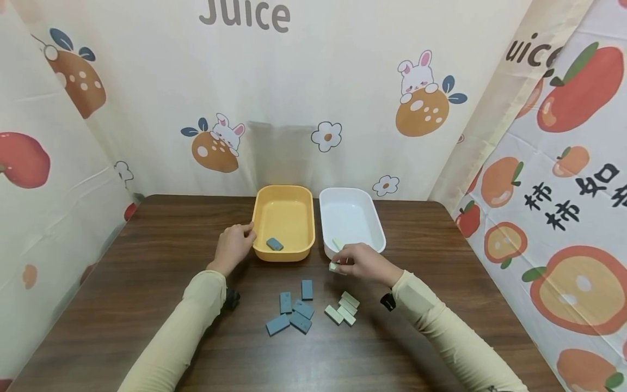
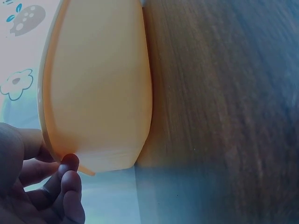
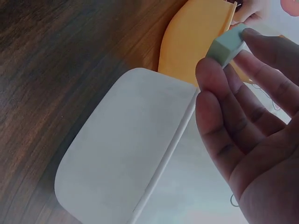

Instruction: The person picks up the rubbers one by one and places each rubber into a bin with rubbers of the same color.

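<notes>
My right hand (image 1: 364,264) pinches a pale green block (image 3: 227,44) between thumb and fingertips, at the near edge of the white bin (image 1: 380,233). Another pale green block (image 1: 337,243) lies inside that bin. With thumb and fingers on either side of its rim, my left hand (image 1: 233,246) holds the yellow bin (image 1: 284,209) at its left edge. A blue-grey block (image 1: 275,244) lies in the yellow bin, near its front wall. The left wrist view shows the fingertips curled at the rim of the yellow bin (image 2: 98,79).
Several blue-grey blocks (image 1: 278,325) lie loose on the dark wooden table (image 1: 235,348), in front of the yellow bin. To their right is a small cluster of pale green blocks (image 1: 334,314). A printed curtain (image 1: 362,81) hangs behind the bins and along both sides.
</notes>
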Demonstrator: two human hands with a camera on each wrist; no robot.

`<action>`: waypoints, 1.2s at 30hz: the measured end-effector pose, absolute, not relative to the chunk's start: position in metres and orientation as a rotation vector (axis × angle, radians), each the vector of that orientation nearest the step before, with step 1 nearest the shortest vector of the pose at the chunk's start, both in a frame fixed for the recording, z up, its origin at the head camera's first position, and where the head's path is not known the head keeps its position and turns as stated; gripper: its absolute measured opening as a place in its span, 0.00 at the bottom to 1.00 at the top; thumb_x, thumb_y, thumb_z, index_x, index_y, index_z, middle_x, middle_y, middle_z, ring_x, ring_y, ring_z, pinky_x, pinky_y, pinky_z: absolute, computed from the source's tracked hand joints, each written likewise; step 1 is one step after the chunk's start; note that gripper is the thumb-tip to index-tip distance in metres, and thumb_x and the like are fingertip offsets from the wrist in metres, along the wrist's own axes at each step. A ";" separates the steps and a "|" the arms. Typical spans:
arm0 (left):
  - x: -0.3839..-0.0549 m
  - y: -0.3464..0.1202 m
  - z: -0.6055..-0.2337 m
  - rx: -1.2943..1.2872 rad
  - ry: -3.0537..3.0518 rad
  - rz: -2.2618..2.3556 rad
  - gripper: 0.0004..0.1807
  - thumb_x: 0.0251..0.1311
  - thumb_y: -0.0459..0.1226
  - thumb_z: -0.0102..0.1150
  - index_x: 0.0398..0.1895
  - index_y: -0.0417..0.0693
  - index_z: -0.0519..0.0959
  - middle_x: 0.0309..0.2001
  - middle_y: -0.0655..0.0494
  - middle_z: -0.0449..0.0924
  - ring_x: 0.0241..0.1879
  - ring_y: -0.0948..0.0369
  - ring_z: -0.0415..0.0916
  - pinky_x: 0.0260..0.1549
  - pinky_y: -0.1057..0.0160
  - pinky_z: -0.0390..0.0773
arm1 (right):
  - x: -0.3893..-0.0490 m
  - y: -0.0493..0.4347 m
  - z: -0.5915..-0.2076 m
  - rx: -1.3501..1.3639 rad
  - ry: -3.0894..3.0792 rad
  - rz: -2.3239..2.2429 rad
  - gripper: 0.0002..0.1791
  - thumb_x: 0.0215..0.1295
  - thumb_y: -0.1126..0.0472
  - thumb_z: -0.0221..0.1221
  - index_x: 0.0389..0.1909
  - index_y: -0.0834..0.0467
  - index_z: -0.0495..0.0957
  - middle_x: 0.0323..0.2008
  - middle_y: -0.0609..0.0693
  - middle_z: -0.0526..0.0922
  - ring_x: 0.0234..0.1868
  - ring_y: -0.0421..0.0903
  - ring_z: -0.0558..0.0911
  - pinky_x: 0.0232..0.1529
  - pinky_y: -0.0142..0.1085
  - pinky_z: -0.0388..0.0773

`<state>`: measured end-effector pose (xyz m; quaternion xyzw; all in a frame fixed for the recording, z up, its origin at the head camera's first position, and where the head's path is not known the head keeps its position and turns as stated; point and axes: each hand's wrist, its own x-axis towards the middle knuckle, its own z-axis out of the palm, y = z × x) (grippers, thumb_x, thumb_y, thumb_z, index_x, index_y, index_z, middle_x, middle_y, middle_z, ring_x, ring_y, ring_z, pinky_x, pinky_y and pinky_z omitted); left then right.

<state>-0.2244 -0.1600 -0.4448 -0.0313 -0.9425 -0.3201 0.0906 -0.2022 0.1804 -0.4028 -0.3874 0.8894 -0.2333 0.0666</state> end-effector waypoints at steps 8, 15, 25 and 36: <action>-0.223 -0.160 -0.444 -0.097 -2.798 -0.949 0.21 0.63 0.35 0.48 0.58 0.36 0.77 0.54 0.40 0.81 0.12 0.63 0.53 0.14 0.66 0.59 | -0.204 0.182 -0.398 -1.106 2.717 -0.740 0.08 0.60 0.62 0.65 0.40 0.58 0.86 0.29 0.44 0.82 0.28 0.34 0.73 0.30 0.28 0.73; -0.223 -0.159 -0.444 -0.101 -2.791 -0.948 0.21 0.63 0.35 0.49 0.57 0.36 0.78 0.52 0.40 0.82 0.13 0.63 0.54 0.14 0.66 0.60 | -0.208 0.185 -0.397 -1.126 2.776 -0.764 0.08 0.59 0.65 0.65 0.39 0.61 0.85 0.27 0.46 0.82 0.28 0.35 0.75 0.29 0.28 0.73; -0.223 -0.159 -0.444 -0.088 -2.797 -0.962 0.21 0.63 0.35 0.49 0.58 0.36 0.77 0.53 0.41 0.81 0.12 0.62 0.54 0.15 0.66 0.60 | -0.211 0.188 -0.389 -0.971 2.837 -0.722 0.09 0.61 0.62 0.65 0.40 0.59 0.86 0.28 0.47 0.83 0.29 0.38 0.76 0.30 0.29 0.72; -0.223 -0.160 -0.443 -0.088 -2.792 -0.960 0.21 0.63 0.35 0.49 0.57 0.36 0.78 0.53 0.41 0.82 0.12 0.63 0.53 0.14 0.66 0.59 | -0.214 0.193 -0.384 -0.911 2.862 -0.755 0.08 0.61 0.62 0.65 0.40 0.59 0.86 0.28 0.48 0.83 0.29 0.39 0.76 0.29 0.30 0.72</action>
